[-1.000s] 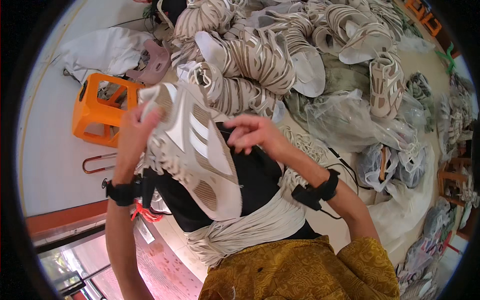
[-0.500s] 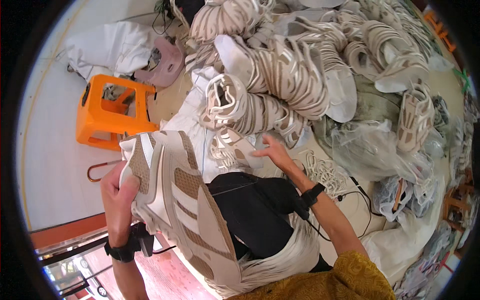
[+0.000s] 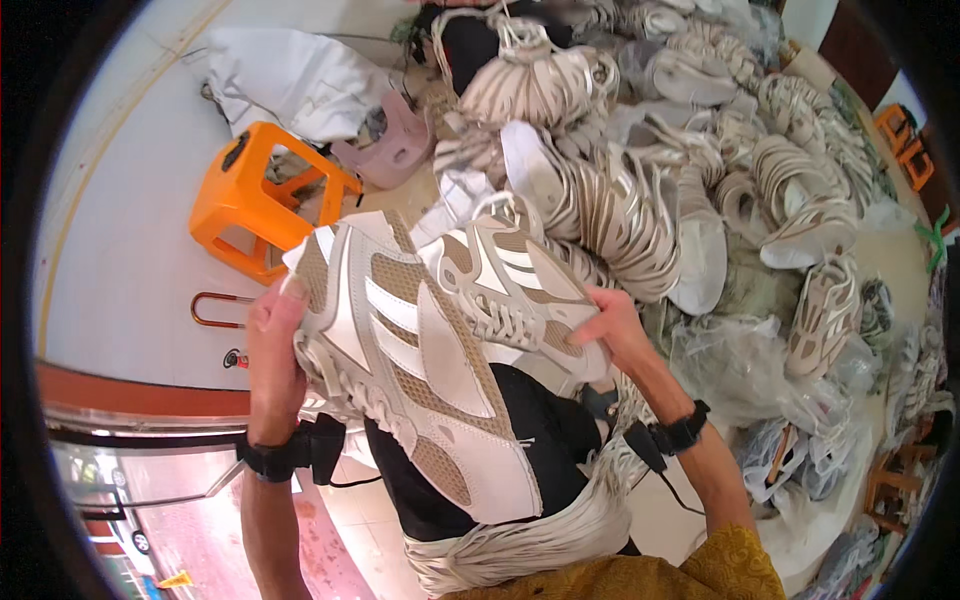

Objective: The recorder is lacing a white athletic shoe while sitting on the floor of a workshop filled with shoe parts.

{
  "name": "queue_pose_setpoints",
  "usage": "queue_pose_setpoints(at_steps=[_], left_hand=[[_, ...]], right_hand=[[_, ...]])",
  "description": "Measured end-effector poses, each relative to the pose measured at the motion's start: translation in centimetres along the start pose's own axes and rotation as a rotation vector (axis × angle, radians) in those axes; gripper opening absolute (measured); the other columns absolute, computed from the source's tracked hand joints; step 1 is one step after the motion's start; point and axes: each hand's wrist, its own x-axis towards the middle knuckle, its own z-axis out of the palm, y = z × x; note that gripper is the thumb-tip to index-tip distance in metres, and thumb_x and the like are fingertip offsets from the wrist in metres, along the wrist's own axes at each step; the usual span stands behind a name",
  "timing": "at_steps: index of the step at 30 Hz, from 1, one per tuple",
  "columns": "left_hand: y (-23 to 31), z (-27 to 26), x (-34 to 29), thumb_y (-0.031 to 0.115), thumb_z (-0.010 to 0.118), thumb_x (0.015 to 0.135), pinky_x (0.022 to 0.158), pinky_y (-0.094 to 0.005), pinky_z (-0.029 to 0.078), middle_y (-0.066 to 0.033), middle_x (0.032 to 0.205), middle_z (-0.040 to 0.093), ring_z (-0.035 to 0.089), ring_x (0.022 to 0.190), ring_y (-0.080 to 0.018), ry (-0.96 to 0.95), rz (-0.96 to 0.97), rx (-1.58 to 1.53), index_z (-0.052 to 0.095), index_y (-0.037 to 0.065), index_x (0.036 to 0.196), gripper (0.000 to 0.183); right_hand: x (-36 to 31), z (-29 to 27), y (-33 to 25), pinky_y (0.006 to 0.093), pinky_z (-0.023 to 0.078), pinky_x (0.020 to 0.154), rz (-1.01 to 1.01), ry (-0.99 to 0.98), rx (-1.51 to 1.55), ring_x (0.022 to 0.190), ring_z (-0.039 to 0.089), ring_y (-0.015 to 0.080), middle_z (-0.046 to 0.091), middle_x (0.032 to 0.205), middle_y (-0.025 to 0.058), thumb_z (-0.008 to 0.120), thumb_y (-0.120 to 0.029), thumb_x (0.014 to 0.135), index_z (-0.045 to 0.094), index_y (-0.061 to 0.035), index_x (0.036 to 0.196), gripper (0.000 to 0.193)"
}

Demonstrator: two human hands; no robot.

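My left hand (image 3: 277,345) is closed on the collar end of a beige shoe upper (image 3: 450,375) with brown mesh and white stripes; no sole shows on it. Its threaded laces run down the front edge. My right hand (image 3: 618,330) grips a similar laced upper (image 3: 515,275) near the toe, with the thumb on its outside. This second upper is held just behind and to the right of the first, which partly overlaps it in view. Below both, a bundle of off-white laces (image 3: 520,550) lies across my lap over black cloth (image 3: 540,420).
Heaped stacks of similar uppers (image 3: 620,210) fill the far middle and right. Clear plastic bags (image 3: 730,360) lie to the right. An orange stool (image 3: 265,205), a pink plastic piece (image 3: 390,145) and white cloth (image 3: 295,85) are at the left.
My right hand has taken the second upper from beside the pile and lifted it next to the first. My left hand still holds its upper. The view has shifted.
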Motion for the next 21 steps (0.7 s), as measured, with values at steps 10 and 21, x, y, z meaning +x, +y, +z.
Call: queue_pose_setpoints(at_steps=[10,21], left_hand=[[4.9,-2.6,-10.2,0.019,0.05,0.078,0.067,-0.0212,0.038,-0.0026,0.084,0.056,0.049,0.074,-0.0103,0.183,0.329,0.291,0.055,-0.006,0.094,0.03],[-1.1,-3.5,-14.9,0.014,0.049,0.079,0.06,-0.0216,0.036,0.001,0.077,0.053,0.044,0.067,-0.0063,0.169,0.272,-0.025,0.057,-0.003,0.09,0.022]], right_hand=[[-12.9,3.8,-7.1,0.0233,0.044,0.073,-0.233,-0.086,-0.005,0.077,0.056,0.0111,0.062,0.088,0.0048,0.065,0.006,0.047,0.059,0.0057,0.099,0.052],[-16.2,6.1,-4.0,0.0221,0.045,0.065,-0.26,-0.251,-0.087,0.07,0.056,0.0079,0.064,0.08,0.003,0.073,0.005,0.049,0.063,0.0059,0.09,0.042]])
